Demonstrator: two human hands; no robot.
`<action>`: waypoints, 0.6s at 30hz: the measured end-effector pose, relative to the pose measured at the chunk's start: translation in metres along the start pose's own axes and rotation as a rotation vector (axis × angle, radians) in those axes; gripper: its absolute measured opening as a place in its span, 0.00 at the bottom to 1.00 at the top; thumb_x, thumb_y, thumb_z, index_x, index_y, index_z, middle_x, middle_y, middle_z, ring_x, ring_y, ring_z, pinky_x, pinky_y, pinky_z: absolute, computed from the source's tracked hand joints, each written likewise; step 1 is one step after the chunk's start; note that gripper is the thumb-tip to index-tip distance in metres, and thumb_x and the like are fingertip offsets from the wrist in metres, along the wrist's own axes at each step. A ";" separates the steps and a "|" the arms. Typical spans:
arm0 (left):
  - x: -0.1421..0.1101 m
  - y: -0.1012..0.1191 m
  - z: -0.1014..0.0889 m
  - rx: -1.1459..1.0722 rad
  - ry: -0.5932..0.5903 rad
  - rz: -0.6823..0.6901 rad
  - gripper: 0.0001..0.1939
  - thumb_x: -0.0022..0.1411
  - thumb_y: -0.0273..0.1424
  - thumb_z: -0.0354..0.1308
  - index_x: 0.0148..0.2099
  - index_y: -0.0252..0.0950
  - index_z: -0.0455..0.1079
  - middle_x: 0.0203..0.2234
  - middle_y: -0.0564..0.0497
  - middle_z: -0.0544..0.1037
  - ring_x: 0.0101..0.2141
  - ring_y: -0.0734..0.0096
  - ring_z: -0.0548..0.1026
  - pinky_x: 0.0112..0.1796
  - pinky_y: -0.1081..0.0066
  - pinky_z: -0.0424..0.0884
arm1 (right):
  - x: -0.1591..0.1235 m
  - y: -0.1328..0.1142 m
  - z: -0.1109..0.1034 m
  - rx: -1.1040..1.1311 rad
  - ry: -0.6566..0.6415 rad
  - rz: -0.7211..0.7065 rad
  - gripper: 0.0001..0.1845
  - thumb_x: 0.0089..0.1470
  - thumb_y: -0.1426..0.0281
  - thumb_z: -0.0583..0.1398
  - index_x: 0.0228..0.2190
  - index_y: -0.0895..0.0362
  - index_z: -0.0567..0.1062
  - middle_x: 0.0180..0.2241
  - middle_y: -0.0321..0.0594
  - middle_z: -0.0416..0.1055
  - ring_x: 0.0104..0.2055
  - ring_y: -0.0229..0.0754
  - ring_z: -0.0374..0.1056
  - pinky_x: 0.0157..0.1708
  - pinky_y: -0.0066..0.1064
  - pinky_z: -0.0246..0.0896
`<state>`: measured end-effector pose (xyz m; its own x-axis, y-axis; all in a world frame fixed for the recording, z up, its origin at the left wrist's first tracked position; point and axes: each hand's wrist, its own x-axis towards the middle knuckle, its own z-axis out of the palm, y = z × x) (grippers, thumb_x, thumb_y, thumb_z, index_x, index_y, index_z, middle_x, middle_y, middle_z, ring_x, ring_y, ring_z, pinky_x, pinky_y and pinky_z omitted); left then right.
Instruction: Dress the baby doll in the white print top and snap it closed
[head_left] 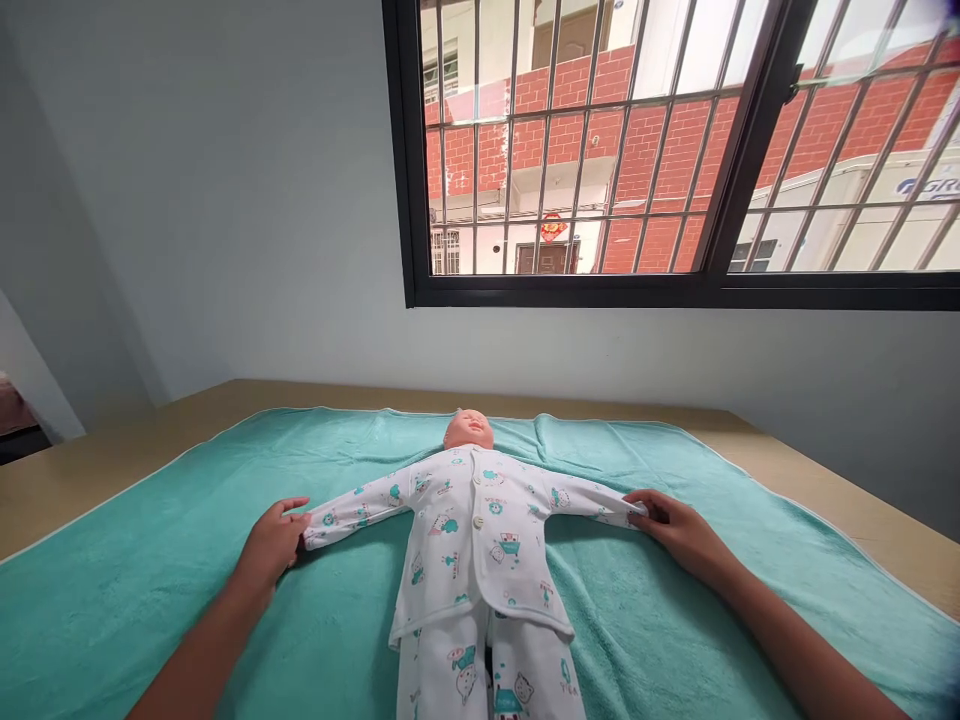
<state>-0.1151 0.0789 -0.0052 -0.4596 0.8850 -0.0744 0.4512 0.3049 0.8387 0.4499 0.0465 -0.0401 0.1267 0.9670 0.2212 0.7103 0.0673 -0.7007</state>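
A baby doll (469,430) lies on its back on a teal towel (150,580), head toward the window. It wears a white printed shirt (480,540) with buttons and matching trousers (480,670), arms spread out to both sides. My left hand (274,540) pinches the cuff of the sleeve (352,512) on the left side. My right hand (675,530) pinches the end of the sleeve (592,500) on the right side. Both sleeves are pulled out straight and flat.
The towel covers a wooden table (825,480) that stands against a grey wall (225,200). A barred window (675,150) with a black frame sits above, showing a red brick building outside.
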 end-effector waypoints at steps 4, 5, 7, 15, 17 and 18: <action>0.004 -0.009 0.013 0.309 0.021 0.141 0.21 0.56 0.28 0.49 0.51 0.30 0.68 0.33 0.43 0.78 0.32 0.59 0.75 0.33 0.65 0.69 | -0.005 -0.006 0.006 -0.095 -0.019 -0.102 0.16 0.54 0.56 0.55 0.37 0.52 0.75 0.30 0.37 0.72 0.32 0.44 0.67 0.34 0.33 0.62; 0.002 -0.010 0.017 0.365 0.040 0.183 0.21 0.57 0.28 0.48 0.53 0.31 0.68 0.38 0.41 0.77 0.35 0.57 0.75 0.35 0.64 0.69 | -0.007 -0.008 0.006 -0.135 -0.018 -0.150 0.15 0.55 0.57 0.54 0.37 0.52 0.75 0.32 0.38 0.73 0.33 0.44 0.67 0.34 0.33 0.62; -0.004 -0.011 0.026 0.510 0.120 0.325 0.22 0.59 0.27 0.46 0.55 0.32 0.67 0.46 0.38 0.73 0.42 0.53 0.73 0.39 0.62 0.68 | -0.009 -0.014 0.006 -0.261 0.035 -0.247 0.14 0.56 0.59 0.53 0.39 0.52 0.74 0.37 0.40 0.73 0.35 0.45 0.68 0.35 0.34 0.62; -0.056 0.011 0.051 0.252 0.118 1.101 0.14 0.66 0.28 0.45 0.48 0.37 0.69 0.42 0.45 0.73 0.44 0.62 0.71 0.45 0.66 0.69 | -0.029 -0.103 0.032 -0.277 0.289 -0.394 0.16 0.63 0.61 0.49 0.33 0.54 0.73 0.32 0.44 0.72 0.31 0.44 0.68 0.32 0.36 0.64; -0.081 0.019 0.058 0.125 -0.001 1.239 0.11 0.66 0.27 0.48 0.48 0.40 0.68 0.40 0.47 0.74 0.42 0.66 0.72 0.43 0.69 0.70 | -0.043 -0.134 0.056 -0.170 0.140 -0.531 0.13 0.62 0.61 0.52 0.36 0.53 0.74 0.40 0.45 0.73 0.42 0.48 0.69 0.41 0.40 0.67; -0.095 0.023 0.061 0.085 -0.046 1.304 0.11 0.65 0.26 0.50 0.48 0.40 0.68 0.40 0.47 0.74 0.41 0.67 0.72 0.42 0.69 0.70 | -0.051 -0.148 0.068 -0.137 0.083 -0.578 0.12 0.61 0.61 0.55 0.42 0.52 0.73 0.47 0.46 0.72 0.49 0.51 0.67 0.47 0.44 0.66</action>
<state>-0.0144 0.0230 -0.0110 0.3757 0.5547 0.7424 0.5894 -0.7612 0.2704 0.2908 0.0042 0.0066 -0.2571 0.7607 0.5960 0.7624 0.5386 -0.3586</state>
